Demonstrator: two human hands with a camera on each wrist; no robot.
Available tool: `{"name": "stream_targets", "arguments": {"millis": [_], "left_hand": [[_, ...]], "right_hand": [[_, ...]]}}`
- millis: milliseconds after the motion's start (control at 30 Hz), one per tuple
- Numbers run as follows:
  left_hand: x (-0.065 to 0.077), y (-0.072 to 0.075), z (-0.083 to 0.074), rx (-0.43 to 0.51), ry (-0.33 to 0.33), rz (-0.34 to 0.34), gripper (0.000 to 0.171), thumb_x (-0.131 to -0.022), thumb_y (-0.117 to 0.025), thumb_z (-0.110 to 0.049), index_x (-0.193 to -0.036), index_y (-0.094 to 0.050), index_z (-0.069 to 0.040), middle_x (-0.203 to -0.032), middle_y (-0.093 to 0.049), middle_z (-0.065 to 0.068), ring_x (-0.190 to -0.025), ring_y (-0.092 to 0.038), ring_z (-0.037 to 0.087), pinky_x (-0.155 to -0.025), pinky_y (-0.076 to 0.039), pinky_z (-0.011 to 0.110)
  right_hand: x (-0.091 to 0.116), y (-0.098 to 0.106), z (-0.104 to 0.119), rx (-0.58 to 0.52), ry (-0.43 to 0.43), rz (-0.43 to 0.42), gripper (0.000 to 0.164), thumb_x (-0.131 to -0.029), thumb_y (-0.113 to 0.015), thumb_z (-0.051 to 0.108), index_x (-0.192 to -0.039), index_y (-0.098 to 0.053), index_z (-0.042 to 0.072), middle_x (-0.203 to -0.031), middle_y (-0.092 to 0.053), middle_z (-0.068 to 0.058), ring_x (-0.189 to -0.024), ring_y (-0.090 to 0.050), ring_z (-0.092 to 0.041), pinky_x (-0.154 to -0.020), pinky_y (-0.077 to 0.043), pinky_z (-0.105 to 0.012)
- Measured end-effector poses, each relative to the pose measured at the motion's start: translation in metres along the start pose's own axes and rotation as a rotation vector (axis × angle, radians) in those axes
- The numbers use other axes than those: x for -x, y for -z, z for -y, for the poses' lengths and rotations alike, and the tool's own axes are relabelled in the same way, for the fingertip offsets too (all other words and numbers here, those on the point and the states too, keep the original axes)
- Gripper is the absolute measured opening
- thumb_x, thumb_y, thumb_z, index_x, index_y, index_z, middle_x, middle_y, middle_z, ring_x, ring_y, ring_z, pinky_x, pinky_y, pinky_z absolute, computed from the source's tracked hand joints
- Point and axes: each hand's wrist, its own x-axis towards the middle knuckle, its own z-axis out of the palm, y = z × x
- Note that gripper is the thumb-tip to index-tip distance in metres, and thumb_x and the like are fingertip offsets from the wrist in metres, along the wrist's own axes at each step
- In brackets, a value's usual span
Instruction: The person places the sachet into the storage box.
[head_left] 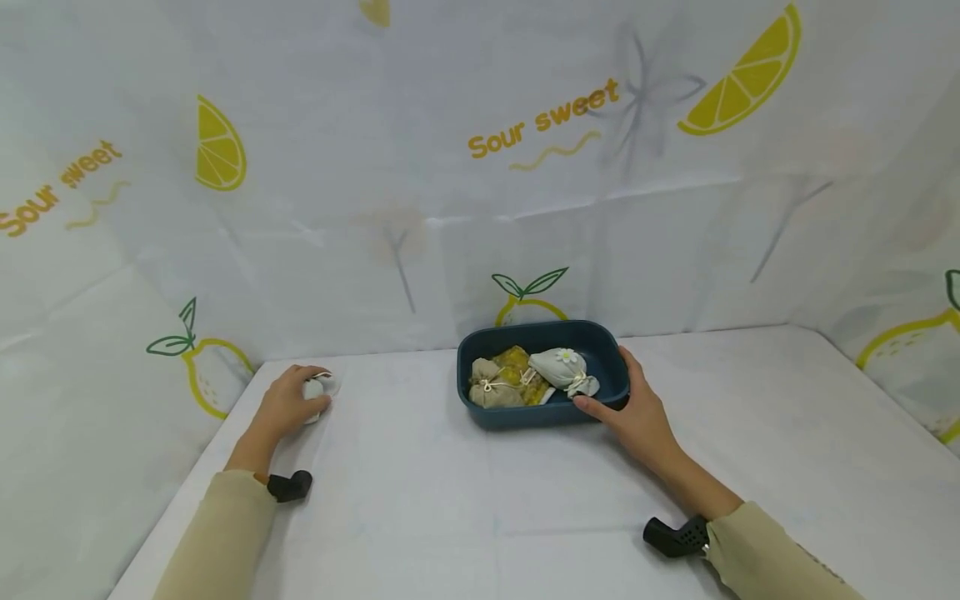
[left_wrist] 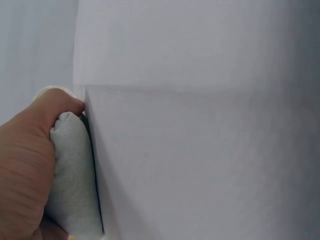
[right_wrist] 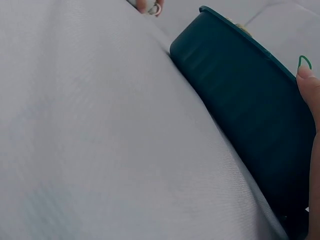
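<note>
On the left of the head view, my left hand (head_left: 287, 403) grips a pale grey-blue cloth pouch (head_left: 312, 390) against the white tabletop. The left wrist view has that stuffed pouch (left_wrist: 75, 175) between thumb and fingers, its far end hidden by the hand. My right hand (head_left: 642, 423) holds the right end of a dark teal plastic bin (head_left: 498, 418), thumb over the front rim and fingers at the side. Inside the bin lie a beige drawstring pouch (head_left: 495, 393), a yellow patterned pouch (head_left: 514, 360) and a pale pouch with a white flower (head_left: 558, 367).
A white sheet with lemon prints (head_left: 337, 250) hangs behind the table and at its sides. The bin stands near the table's back edge, close to the sheet. A black wrist mount (head_left: 291, 486) sits on the left wrist, another mount (head_left: 675, 537) on the right.
</note>
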Motion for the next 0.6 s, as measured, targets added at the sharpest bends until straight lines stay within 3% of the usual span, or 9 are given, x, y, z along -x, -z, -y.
{"name": "stream_targets", "arguments": {"millis": [300,500,600], "left_hand": [[0.001,0.002,-0.006,0.041,0.073,-0.053,0.045,-0.084,-0.069,-0.014,-0.128,-0.066,-0.005,-0.126,-0.06,0.026,-0.103,-0.058,0.039,-0.086,-0.049,0.054],[0.002,0.007,-0.012,0.052,0.037,-0.1,0.042,-0.087,-0.066,-0.012,-0.129,-0.065,-0.006,-0.128,-0.06,0.026,-0.109,-0.058,0.04,-0.091,-0.048,0.056],[-0.001,0.01,-0.023,0.07,-0.002,-0.129,0.04,-0.09,-0.065,-0.013,-0.129,-0.065,-0.006,-0.128,-0.06,0.024,-0.105,-0.058,0.037,-0.085,-0.049,0.05]], "right_hand": [[0.0,0.0,0.0,0.002,-0.014,0.0,0.11,-0.087,-0.074,0.051,-0.164,-0.006,0.012,-0.167,-0.021,-0.024,-0.152,-0.025,-0.048,-0.118,-0.028,-0.067],[0.0,-0.001,-0.001,-0.007,-0.005,0.0,0.109,-0.087,-0.074,0.051,-0.164,-0.006,0.012,-0.167,-0.021,-0.023,-0.152,-0.025,-0.048,-0.118,-0.028,-0.067],[0.001,0.0,-0.001,-0.004,-0.007,-0.002,0.109,-0.087,-0.074,0.051,-0.164,-0.007,0.012,-0.167,-0.021,-0.024,-0.152,-0.026,-0.048,-0.118,-0.028,-0.067]]}}
